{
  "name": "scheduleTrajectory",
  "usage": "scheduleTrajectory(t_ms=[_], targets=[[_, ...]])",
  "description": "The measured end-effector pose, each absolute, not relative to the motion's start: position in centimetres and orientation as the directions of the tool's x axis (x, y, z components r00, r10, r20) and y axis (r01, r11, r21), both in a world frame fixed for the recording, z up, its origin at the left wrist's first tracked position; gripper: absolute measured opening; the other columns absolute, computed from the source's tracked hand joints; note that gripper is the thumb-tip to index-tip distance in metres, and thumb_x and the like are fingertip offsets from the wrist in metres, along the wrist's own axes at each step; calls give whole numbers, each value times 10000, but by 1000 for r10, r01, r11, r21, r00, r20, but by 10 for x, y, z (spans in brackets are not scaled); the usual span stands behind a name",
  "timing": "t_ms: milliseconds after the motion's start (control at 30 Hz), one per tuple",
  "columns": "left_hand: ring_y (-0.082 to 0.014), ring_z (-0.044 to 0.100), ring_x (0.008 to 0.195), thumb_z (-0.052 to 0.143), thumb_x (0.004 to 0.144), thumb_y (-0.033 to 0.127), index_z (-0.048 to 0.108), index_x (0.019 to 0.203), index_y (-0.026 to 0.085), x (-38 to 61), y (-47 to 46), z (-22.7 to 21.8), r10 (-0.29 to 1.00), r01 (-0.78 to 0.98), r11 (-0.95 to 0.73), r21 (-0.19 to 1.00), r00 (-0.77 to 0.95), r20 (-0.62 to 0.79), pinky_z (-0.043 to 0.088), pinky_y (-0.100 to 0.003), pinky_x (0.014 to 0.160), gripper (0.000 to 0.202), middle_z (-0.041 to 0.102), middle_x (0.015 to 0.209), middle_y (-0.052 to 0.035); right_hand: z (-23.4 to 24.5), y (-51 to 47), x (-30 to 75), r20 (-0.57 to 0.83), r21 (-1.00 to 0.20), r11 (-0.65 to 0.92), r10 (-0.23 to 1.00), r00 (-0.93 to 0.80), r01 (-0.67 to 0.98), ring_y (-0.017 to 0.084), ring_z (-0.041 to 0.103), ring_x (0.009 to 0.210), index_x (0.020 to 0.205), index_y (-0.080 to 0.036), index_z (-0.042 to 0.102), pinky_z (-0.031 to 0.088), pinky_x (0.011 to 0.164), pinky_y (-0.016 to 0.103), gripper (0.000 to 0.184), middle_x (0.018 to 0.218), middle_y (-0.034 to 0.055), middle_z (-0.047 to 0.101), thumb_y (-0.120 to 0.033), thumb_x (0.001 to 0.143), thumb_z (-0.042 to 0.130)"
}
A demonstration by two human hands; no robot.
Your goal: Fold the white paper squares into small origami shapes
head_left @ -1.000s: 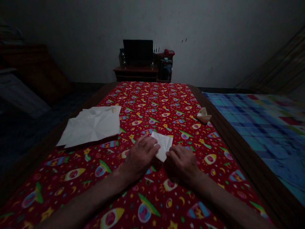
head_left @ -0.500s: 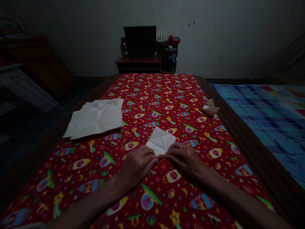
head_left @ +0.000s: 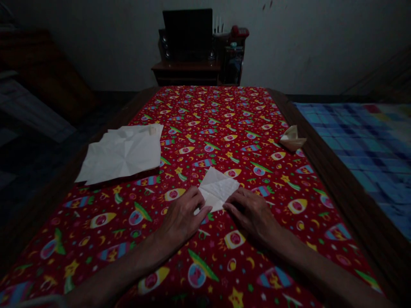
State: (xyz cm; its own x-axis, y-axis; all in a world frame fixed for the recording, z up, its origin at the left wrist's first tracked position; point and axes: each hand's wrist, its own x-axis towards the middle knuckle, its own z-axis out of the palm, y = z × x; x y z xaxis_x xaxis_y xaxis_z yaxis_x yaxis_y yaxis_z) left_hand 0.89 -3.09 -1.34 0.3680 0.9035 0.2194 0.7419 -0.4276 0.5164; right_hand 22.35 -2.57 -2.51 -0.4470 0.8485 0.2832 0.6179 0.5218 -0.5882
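A small folded sheet of white paper point(head_left: 215, 186) lies on the red patterned tablecloth in front of me, one corner pointing away. My left hand point(head_left: 183, 214) is at its left edge, fingertips curled on the paper and thumb at the near side. My right hand point(head_left: 252, 211) grips the right edge between thumb and bent fingers, the fingertips partly hidden. To the left rests a stack of creased white paper sheets point(head_left: 123, 156). Over on the right sits a folded paper piece point(head_left: 293, 139), boat-like in shape, with raised points.
The tablecloth point(head_left: 205, 124) covers a long table with dark wooden edges point(head_left: 327, 184). Beyond its far end stand a black monitor point(head_left: 188, 34) and a red telephone point(head_left: 239, 31). A blue checked cloth point(head_left: 356, 149) spreads at the right.
The paper's near edge has flattened out toward me. My left thumb and fingers have spread slightly apart. The whole view has tilted a little downward.
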Motion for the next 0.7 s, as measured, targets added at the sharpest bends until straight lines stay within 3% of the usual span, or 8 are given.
scheduleTrajectory(t_ms=[300,467,567,700], targets=[[-129,514,696,533,869,267,465,722,180,8,-29,-17,906,756,-421,501,375,197,406,-266,635,184,490,780,13,-25,-27,222,278,-559,515,855,-438,650,147,541,722,820,-174,591,428,643,264,151,793,46,594,-241,903,483],[-165,542,816,556,859,254,490,975,184,8,-30,-17,899,758,-436,485,351,261,457,-286,694,150,518,909,-24,-25,-29,220,274,-550,506,861,-429,664,154,550,747,833,-175,594,439,666,271,144,805,52,596,-236,901,482],[-194,523,964,505,892,182,494,1147,208,10,-33,-11,814,745,-579,332,502,292,456,-320,789,257,531,1078,-59,-24,-28,220,268,-563,500,864,-426,658,151,550,735,827,-175,593,441,662,272,153,804,50,599,-241,903,477],[-221,498,1023,487,903,171,529,1180,200,13,-36,-3,656,651,-751,113,713,249,437,-362,817,281,582,1117,-53,-22,-23,223,284,-624,428,904,-320,654,143,556,686,791,-182,594,442,631,264,141,755,29,604,-234,881,499]])
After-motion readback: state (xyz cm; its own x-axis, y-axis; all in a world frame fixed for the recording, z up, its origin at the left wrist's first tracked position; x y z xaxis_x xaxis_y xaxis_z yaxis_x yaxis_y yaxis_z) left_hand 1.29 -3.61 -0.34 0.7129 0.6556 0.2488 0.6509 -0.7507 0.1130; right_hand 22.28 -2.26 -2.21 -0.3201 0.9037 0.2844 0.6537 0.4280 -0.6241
